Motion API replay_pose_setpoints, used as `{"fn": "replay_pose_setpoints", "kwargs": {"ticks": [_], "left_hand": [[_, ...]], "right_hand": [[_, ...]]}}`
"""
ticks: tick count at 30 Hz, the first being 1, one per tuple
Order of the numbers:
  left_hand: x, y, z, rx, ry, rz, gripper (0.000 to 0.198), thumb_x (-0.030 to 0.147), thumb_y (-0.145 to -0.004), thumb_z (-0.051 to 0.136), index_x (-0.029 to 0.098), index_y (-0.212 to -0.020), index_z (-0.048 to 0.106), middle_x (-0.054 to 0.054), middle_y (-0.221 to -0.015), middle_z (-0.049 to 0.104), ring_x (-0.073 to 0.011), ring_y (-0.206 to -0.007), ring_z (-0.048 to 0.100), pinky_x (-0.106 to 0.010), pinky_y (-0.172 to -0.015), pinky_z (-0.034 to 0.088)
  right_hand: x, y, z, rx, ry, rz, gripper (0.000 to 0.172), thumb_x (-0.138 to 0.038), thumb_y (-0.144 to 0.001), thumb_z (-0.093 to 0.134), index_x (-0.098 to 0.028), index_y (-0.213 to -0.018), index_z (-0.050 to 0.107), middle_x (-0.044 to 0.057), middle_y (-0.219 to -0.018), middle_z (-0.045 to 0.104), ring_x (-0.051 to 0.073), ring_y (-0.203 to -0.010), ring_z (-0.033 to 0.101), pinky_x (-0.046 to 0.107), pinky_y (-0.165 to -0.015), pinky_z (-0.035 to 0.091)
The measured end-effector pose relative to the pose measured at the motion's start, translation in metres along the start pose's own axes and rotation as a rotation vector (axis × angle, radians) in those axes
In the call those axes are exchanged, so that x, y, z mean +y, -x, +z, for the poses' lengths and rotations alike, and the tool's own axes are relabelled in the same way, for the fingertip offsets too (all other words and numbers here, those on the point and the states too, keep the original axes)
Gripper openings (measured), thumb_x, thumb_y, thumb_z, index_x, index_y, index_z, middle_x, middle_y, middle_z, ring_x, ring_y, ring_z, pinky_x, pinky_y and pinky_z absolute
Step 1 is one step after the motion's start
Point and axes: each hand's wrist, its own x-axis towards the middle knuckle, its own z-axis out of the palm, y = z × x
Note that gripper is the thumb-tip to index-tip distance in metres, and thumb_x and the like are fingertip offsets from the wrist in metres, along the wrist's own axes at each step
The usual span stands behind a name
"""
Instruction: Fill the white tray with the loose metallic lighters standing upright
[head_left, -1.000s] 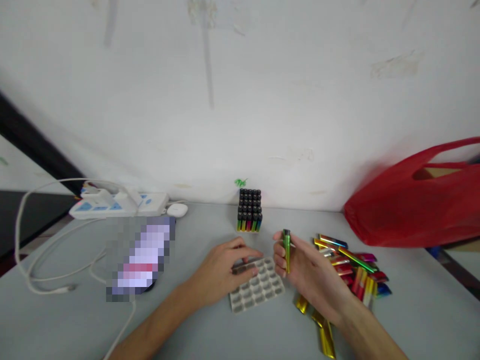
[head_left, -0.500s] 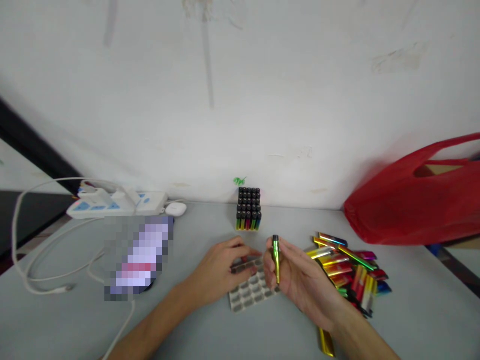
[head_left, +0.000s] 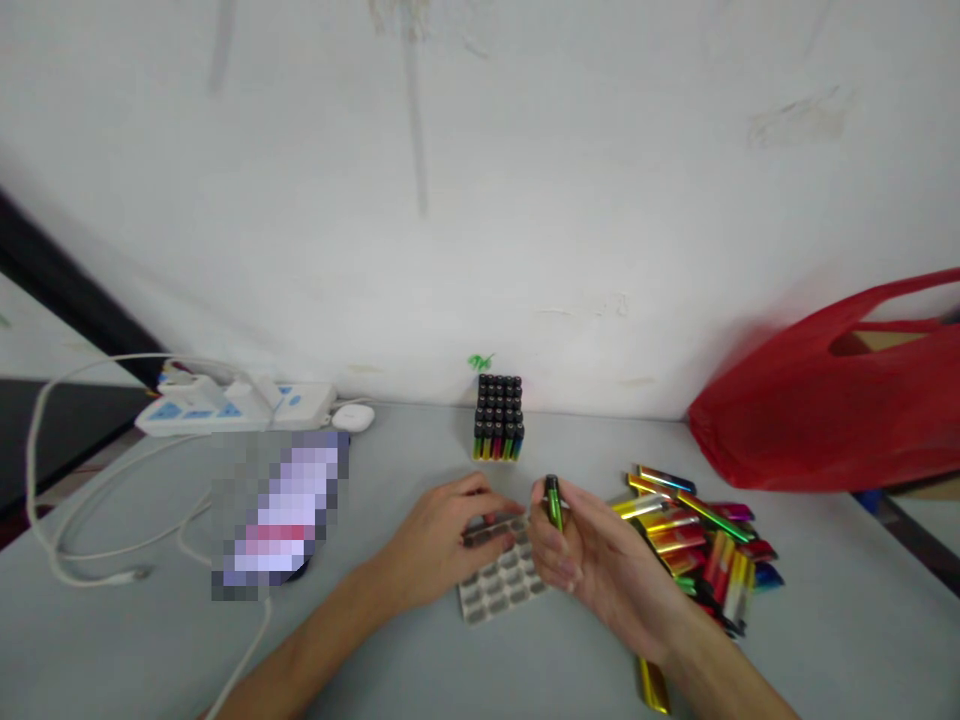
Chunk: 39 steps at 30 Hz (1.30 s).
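Your right hand (head_left: 594,558) has its fingers curled in around a green, black-capped tube (head_left: 553,502), pinched cap-up just over the right side of a pale celled tray (head_left: 496,588). Your left hand (head_left: 452,540) lies over the tray's far left corner, thumb and forefinger parted; whether they grip it, I can't tell. Loose shiny tubes (head_left: 720,560) lie heaped right of your right hand, a black-topped block of tubes (head_left: 499,420) near the wall (head_left: 585,200).

Red bag (head_left: 795,430) at right, white power strip (head_left: 309,408), looping cable (head_left: 118,579), pixelated phone (head_left: 289,505)
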Motion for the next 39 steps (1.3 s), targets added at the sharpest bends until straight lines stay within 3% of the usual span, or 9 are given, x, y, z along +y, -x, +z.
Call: {"fn": "replay_pose_setpoints", "kwargs": {"ticks": [6, 12, 16, 20, 25, 29, 33, 36, 39], "left_hand": [[0.0, -0.001, -0.001, -0.018, 0.001, -0.004, 0.019, 0.031, -0.102, 0.076, 0.027, -0.118, 0.084, -0.002, -0.101, 0.07, -0.0188, -0.089, 0.07, -0.026, -0.077, 0.05], [0.001, 0.0, 0.0, -0.005, 0.007, -0.017, 0.027, 0.033, -0.102, 0.075, 0.027, -0.127, 0.084, -0.004, -0.102, 0.07, -0.0197, -0.088, 0.07, -0.027, -0.076, 0.052], [0.0, 0.0, -0.001, -0.02, 0.017, -0.03, 0.026, 0.033, -0.102, 0.076, 0.029, -0.126, 0.085, -0.004, -0.103, 0.07, -0.0196, -0.089, 0.07, -0.027, -0.077, 0.052], [-0.002, 0.001, 0.001, -0.022, 0.033, -0.029, 0.027, 0.034, -0.103, 0.076, 0.032, -0.129, 0.084, -0.003, -0.107, 0.071, -0.0192, -0.094, 0.071, -0.026, -0.08, 0.054], [-0.003, 0.002, 0.006, 0.02, -0.004, 0.0, 0.027, 0.032, -0.104, 0.076, 0.034, -0.13, 0.084, -0.004, -0.112, 0.07, -0.0196, -0.098, 0.072, -0.027, -0.083, 0.054], [-0.003, 0.001, 0.007, 0.066, -0.052, -0.034, 0.025, 0.031, -0.102, 0.08, 0.032, -0.126, 0.085, -0.005, -0.117, 0.071, -0.0206, -0.098, 0.072, -0.029, -0.085, 0.054], [-0.004, 0.0, 0.005, 0.068, -0.025, -0.025, 0.024, 0.034, -0.101, 0.081, 0.032, -0.125, 0.085, -0.004, -0.119, 0.072, -0.0209, -0.101, 0.073, -0.03, -0.088, 0.054], [-0.005, 0.001, 0.006, 0.089, -0.011, -0.053, 0.036, 0.032, -0.097, 0.083, 0.032, -0.133, 0.081, -0.002, -0.109, 0.073, -0.0194, -0.094, 0.072, -0.029, -0.083, 0.054], [-0.003, 0.002, 0.008, 0.066, 0.006, -0.103, 0.061, 0.025, -0.092, 0.081, 0.033, -0.152, 0.068, 0.005, -0.087, 0.071, -0.015, -0.071, 0.066, -0.027, -0.071, 0.05]], "right_hand": [[-0.001, 0.001, -0.003, 0.064, 0.083, -0.018, 0.031, -0.049, -0.102, 0.078, -0.019, -0.109, 0.077, -0.006, -0.073, 0.044, 0.007, -0.056, 0.024, 0.02, -0.05, 0.021], [-0.001, 0.0, -0.004, 0.112, 0.111, -0.036, 0.049, -0.065, -0.098, 0.078, -0.019, -0.112, 0.079, -0.007, -0.068, 0.042, 0.007, -0.053, 0.023, 0.021, -0.047, 0.02], [-0.002, -0.003, -0.007, 0.111, 0.051, 0.003, 0.056, -0.072, -0.089, 0.083, -0.017, -0.091, 0.075, -0.011, -0.062, 0.027, 0.008, -0.054, 0.014, 0.021, -0.046, 0.017], [-0.001, -0.006, -0.008, 0.068, 0.075, 0.013, 0.068, -0.077, -0.088, 0.08, -0.021, -0.065, 0.05, -0.01, -0.06, 0.025, 0.009, -0.053, 0.013, 0.023, -0.047, 0.016], [0.004, -0.01, -0.007, 0.091, 0.155, -0.097, 0.064, -0.076, -0.095, 0.071, -0.022, -0.068, 0.05, -0.009, -0.061, 0.028, 0.01, -0.054, 0.019, 0.025, -0.051, 0.021], [0.005, -0.012, -0.009, 0.106, 0.134, -0.101, 0.059, -0.074, -0.096, 0.071, -0.022, -0.073, 0.054, -0.008, -0.063, 0.034, 0.01, -0.054, 0.022, 0.025, -0.051, 0.023], [0.003, -0.013, -0.012, 0.132, 0.164, -0.097, 0.06, -0.074, -0.095, 0.072, -0.022, -0.071, 0.053, -0.009, -0.061, 0.03, 0.01, -0.053, 0.018, 0.024, -0.049, 0.019], [0.002, -0.012, -0.014, 0.137, 0.212, -0.091, 0.063, -0.075, -0.095, 0.07, -0.022, -0.067, 0.05, -0.009, -0.06, 0.026, 0.01, -0.053, 0.016, 0.024, -0.047, 0.017], [0.003, -0.01, -0.012, 0.126, 0.227, -0.076, 0.065, -0.077, -0.094, 0.069, -0.023, -0.066, 0.048, -0.009, -0.06, 0.026, 0.01, -0.053, 0.016, 0.024, -0.047, 0.017]]}}
